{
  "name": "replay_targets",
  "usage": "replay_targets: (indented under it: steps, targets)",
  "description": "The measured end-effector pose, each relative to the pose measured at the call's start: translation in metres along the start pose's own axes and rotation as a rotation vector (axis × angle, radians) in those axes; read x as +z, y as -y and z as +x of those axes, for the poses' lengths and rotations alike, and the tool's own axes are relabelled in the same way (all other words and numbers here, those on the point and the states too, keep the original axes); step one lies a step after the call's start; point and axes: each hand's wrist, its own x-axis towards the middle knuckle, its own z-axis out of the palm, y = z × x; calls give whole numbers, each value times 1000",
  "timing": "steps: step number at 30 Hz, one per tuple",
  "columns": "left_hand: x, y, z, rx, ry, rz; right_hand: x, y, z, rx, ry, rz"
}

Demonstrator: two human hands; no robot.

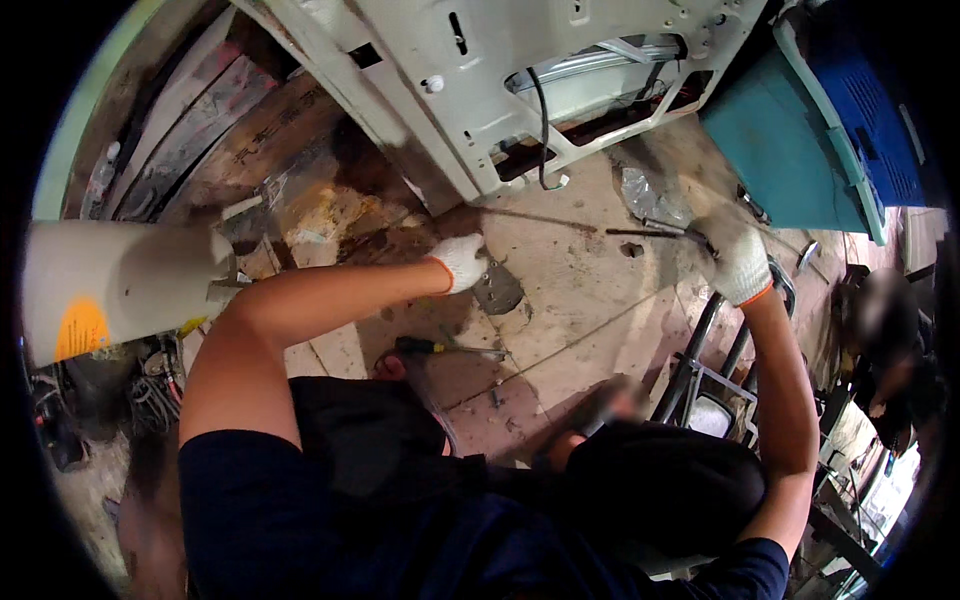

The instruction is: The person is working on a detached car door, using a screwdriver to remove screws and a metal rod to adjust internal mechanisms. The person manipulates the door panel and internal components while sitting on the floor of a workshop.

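Observation:
My left hand (460, 264), in a white knit glove with an orange cuff, is closed at the edge of a small dark grey metal plate with holes (500, 291). Its fingertips are mostly hidden. Off to the right, my gloved right hand (740, 262) is wrapped round a tool with a thin dark shaft (640, 233), which points left over the floor; the glove covers its handle. A screwdriver with a black and yellow handle (420, 345) lies on the tiles before my knees. A crumpled clear plastic bag (652, 196) sits beyond the shaft.
A pale vehicle door panel (480, 90) with cut-outs and a hanging cable stands ahead. Teal (790, 140) and blue bins (870, 120) are at the far right. Black metal tubing (700, 350) lies below my right hand. A white cylinder (120, 285) and stained boards (270, 130) are at left.

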Motion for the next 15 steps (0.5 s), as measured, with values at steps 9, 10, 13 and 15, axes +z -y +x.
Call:
replay_targets:
  steps: [9,10,13,15]
  targets:
    - [-177,-125,-55,932,-675,618,-96,-164,13,1011,-471,68]
    - [-201,-137,-53,997,-840,645,-107,-183,9,1155,-500,240]
    - [-264,-172,-65,720,-1196,884,-104,-213,10,1405,-649,416]
    - [-298,-171,-70,567,-1329,1043,-80,-213,20,1312,-820,412]
